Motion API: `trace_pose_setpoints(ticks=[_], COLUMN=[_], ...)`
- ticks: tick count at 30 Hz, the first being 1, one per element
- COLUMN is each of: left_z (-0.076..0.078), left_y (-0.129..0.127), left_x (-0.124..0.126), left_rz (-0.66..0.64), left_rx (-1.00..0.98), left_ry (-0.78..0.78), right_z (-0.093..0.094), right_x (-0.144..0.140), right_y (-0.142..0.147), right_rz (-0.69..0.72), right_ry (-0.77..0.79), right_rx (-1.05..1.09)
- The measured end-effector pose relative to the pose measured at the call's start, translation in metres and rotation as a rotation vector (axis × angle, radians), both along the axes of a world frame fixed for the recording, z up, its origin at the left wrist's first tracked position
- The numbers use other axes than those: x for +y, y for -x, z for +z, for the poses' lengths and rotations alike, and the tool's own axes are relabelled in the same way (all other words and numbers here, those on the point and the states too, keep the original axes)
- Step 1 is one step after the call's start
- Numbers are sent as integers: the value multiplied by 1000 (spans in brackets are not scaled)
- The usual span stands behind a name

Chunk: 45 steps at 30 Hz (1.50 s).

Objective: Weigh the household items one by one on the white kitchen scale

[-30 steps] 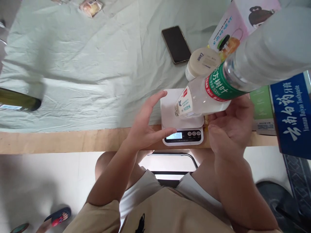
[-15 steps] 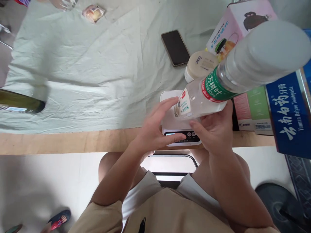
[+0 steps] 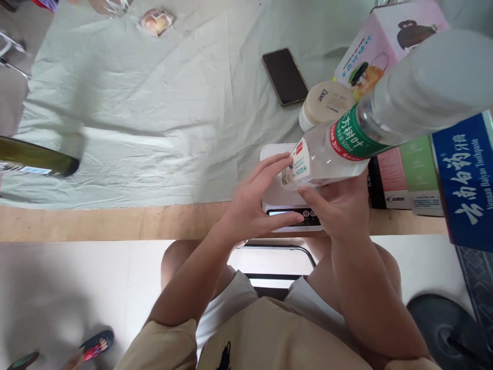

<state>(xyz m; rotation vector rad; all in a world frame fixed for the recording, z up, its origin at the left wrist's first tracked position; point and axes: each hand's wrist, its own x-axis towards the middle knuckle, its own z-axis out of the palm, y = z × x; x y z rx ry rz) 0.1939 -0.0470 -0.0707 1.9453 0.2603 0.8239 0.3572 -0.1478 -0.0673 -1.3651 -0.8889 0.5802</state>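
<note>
A tall clear plastic bottle [image 3: 319, 154] with a green and red label and a pale cap rises toward the camera, its bottom over a white digital scale [image 3: 273, 198]. On its left, my left hand [image 3: 256, 205] has its fingers stretched and thumb apart; the fingertips reach the bottle's lower side. My right hand [image 3: 344, 210] is curled round the lower right of the bottle, thumb at the front near its base. The bottle hides some of the right fingers. Below the thumbs is the scale's dark display panel [image 3: 285, 213].
Behind the bottle stand a Dove jar [image 3: 327, 100] and a pink box [image 3: 393, 46]; a phone [image 3: 285, 77] lies nearby. A blue toothpaste box [image 3: 466, 190] is at right. A dark green bottle [image 3: 38, 156] lies at left, a wrapped bun [image 3: 156, 21] at the back.
The view has shifted slightly, so table things sit a little farther right. My left hand looks steadier and less blurred. Both hands keep nearly the same place about the bottle.
</note>
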Motion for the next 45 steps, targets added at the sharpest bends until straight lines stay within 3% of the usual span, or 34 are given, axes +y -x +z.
trace_pose_setpoints(ticks=[5, 8, 11, 15, 19, 22, 25, 29, 31, 32, 36, 45], left_z=[2, 11, 28, 52, 63, 66, 68, 67, 62, 59, 45, 9], left_y=[-2, 3, 17, 50, 92, 122, 149, 186, 205, 213, 237, 269], left_x=[0, 0, -2, -3, 8, 21, 32, 46, 55, 59, 71, 78], left_rz=[10, 47, 148, 292, 409, 596, 816, 1335, 1549, 1586, 1480, 1462], left_rx=[-69, -126, -161, -201, -333, -445, -611, -955, -1046, -1058, -1048, -742], left_ry=[69, 55, 85, 262, 353, 410, 361, 248, 314, 391, 609, 500], right_z=[9, 20, 33, 49, 57, 58, 55, 45, 37, 33, 19, -3], right_x=[3, 4, 9, 30, 59, 83, 106, 134, 148, 154, 178, 204], right_y=[9, 21, 41, 84, 132, 169, 212, 279, 310, 324, 362, 396], right_rz=[-126, -134, -83, 27, 170, 292, 404, 519, 554, 578, 663, 760], right_ry=[-142, -148, -124, -56, -59, -16, -4, 56, 91, 93, 86, 94], right_rx=[-27, -14, 33, 119, 87, 9, -104, -206, -211, -207, -246, -251])
